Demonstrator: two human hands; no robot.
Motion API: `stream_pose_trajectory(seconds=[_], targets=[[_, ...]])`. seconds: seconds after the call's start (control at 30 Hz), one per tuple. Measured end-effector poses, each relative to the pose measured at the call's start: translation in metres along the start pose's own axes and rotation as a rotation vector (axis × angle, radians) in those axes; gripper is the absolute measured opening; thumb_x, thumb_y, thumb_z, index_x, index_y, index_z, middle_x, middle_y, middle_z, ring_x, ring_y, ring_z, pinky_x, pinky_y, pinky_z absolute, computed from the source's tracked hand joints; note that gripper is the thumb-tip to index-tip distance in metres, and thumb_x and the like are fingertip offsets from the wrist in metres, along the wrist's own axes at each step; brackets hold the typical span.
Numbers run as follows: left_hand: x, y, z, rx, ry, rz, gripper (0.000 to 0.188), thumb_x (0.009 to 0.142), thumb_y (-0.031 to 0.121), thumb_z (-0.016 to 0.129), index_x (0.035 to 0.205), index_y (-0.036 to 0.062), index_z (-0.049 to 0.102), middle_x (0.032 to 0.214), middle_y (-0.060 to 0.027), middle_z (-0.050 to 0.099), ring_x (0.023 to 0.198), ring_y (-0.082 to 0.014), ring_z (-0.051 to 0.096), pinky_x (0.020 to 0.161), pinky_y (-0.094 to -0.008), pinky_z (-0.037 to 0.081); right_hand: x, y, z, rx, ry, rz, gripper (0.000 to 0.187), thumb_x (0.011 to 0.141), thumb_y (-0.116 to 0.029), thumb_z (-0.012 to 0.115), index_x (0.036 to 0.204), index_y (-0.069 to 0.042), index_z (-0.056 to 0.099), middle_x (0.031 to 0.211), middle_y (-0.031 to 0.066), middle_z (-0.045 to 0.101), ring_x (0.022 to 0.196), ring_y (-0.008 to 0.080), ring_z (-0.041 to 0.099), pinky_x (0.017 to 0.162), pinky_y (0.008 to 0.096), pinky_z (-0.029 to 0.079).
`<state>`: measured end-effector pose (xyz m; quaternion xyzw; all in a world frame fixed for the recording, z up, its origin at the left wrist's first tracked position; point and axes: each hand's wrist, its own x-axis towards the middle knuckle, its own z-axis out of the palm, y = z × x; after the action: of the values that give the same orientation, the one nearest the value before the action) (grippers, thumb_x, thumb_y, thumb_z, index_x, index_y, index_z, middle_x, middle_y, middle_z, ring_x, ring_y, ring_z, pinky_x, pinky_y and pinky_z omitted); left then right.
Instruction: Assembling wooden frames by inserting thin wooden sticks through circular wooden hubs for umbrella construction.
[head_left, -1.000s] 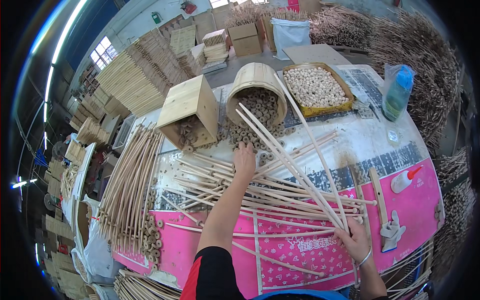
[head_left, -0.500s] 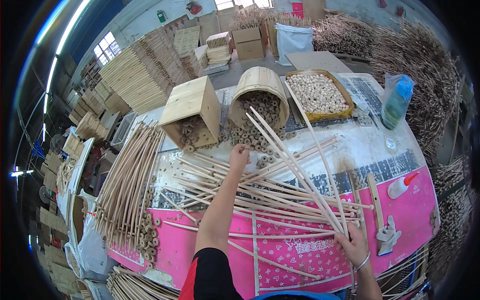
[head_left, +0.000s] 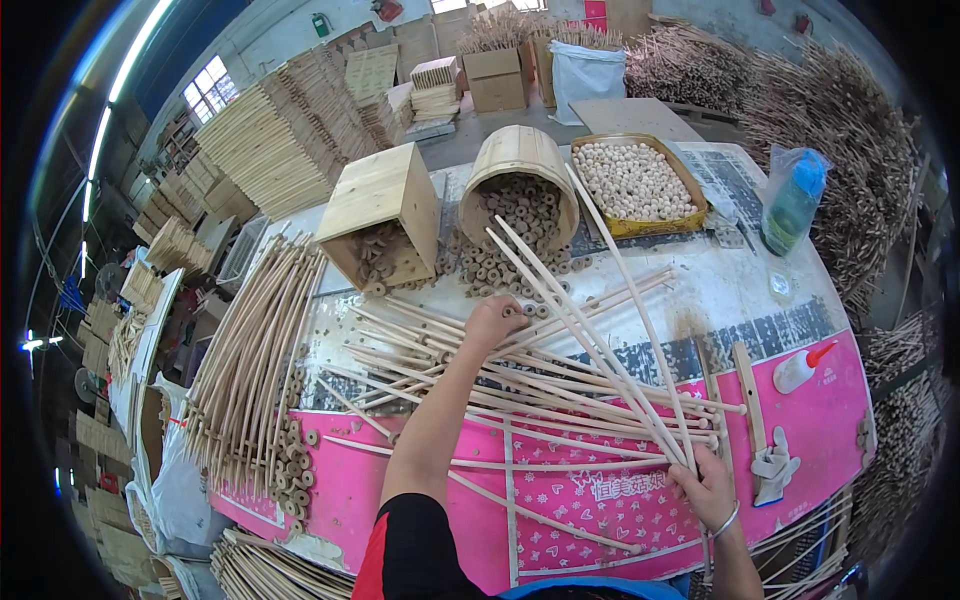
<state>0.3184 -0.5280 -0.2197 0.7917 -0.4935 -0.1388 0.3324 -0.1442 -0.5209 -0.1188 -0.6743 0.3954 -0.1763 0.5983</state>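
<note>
My right hand (head_left: 708, 487) grips the lower ends of a few long pale wooden sticks (head_left: 600, 350), which fan up and away to the left. Their far tips reach toward the tub and the tray. My left hand (head_left: 495, 322) is closed at the fingertips on a small wooden ring (head_left: 509, 312), just beyond the loose sticks. More brown wooden rings (head_left: 490, 265) with centre holes spill from a tipped round wooden tub (head_left: 518, 152). Beneath my left forearm lie many loose sticks (head_left: 560, 408), some with a ring threaded on.
A square wooden box (head_left: 375, 195) lies on its side with rings inside. Behind the sticks stands a yellow tray (head_left: 640, 228) of pale wooden balls. A stick bundle (head_left: 250, 370) lies left. At right are a blue-capped bottle (head_left: 790, 215), a glue bottle (head_left: 797, 372) and a glove (head_left: 774, 468).
My left hand has moved slightly right and nearer to me, to the loose rings beside the sticks. My right hand keeps its hold on the sticks, almost unmoved.
</note>
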Motion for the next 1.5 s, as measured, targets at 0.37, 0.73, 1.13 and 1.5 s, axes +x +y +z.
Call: stream_pose_trajectory(seconds=[0.37, 0.73, 1.13, 1.5], targets=[[-0.039, 0.006, -0.056, -1.476, 0.059, -0.359, 0.029, 0.100, 0.023, 0.050, 0.121, 0.0047, 0.061, 0.097, -0.0057, 0.064, 0.074, -0.0123, 0.056, 0.057, -0.0218, 0.047, -0.025, -0.009, -0.002, 0.081, -0.061, -0.013, 0.016, 0.095, -0.011, 0.056, 0.104, 0.001, 0.059, 0.075, 0.0051, 0.066, 0.054, 0.0073, 0.056, 0.048, 0.0200, 0.042], [-0.147, -0.026, -0.121, -1.628, 0.239, -0.275, 0.033, 0.101, 0.025, 0.049, 0.123, 0.0018, 0.056, 0.100, -0.0124, 0.068, 0.071, -0.0123, 0.060, 0.049, -0.0204, 0.045, -0.052, -0.004, 0.021, -0.104, -0.235, -0.062, 0.013, 0.092, -0.010, 0.059, 0.096, 0.002, 0.060, 0.072, 0.0066, 0.067, 0.053, 0.0072, 0.056, 0.048, 0.0222, 0.045], [-0.189, -0.031, -0.146, -1.605, 0.290, -0.250, 0.033, 0.095, 0.025, 0.061, 0.119, 0.0021, 0.062, 0.085, -0.0011, 0.060, 0.068, -0.0090, 0.059, 0.049, -0.0179, 0.043, -0.062, -0.006, 0.034, -0.118, -0.275, -0.086, 0.011, 0.092, -0.010, 0.060, 0.095, 0.001, 0.061, 0.071, 0.0059, 0.067, 0.053, 0.0075, 0.056, 0.049, 0.0224, 0.045], [-0.209, -0.055, -0.168, -1.554, 0.469, -0.312, 0.026, 0.092, 0.026, 0.067, 0.101, 0.0015, 0.065, 0.078, -0.0015, 0.060, 0.063, -0.0081, 0.056, 0.046, -0.0163, 0.039, -0.046, -0.024, 0.067, -0.258, -0.279, -0.159, 0.013, 0.091, -0.011, 0.061, 0.098, 0.001, 0.061, 0.066, 0.0032, 0.064, 0.053, 0.0069, 0.053, 0.049, 0.0242, 0.042]])
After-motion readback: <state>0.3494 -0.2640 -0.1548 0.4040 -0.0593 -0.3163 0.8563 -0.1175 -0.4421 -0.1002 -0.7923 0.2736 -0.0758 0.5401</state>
